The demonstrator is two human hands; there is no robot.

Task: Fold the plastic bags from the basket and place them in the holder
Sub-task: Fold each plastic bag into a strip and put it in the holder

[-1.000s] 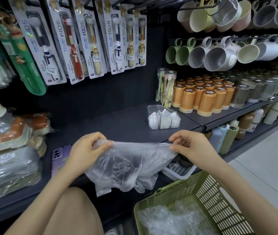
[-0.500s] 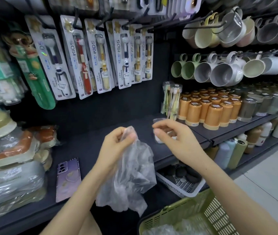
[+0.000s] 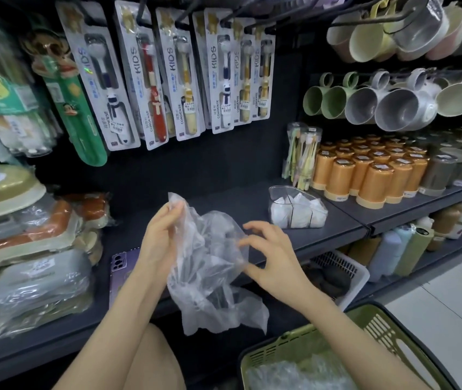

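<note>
Left hand (image 3: 159, 237) pinches clear plastic bag (image 3: 210, 266) top; right hand (image 3: 275, 260) spread at its side. Film may slip, skewing fold.

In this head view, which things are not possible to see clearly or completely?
- Right hand: motion blur; unclear whether it pinches the bag.
- Basket: cut off by the bottom edge and crossed by the right forearm; number of bags inside unknown.
- Phone: partly hidden behind the left forearm.
- Holder: number of folded bags inside is too small to count.
</note>
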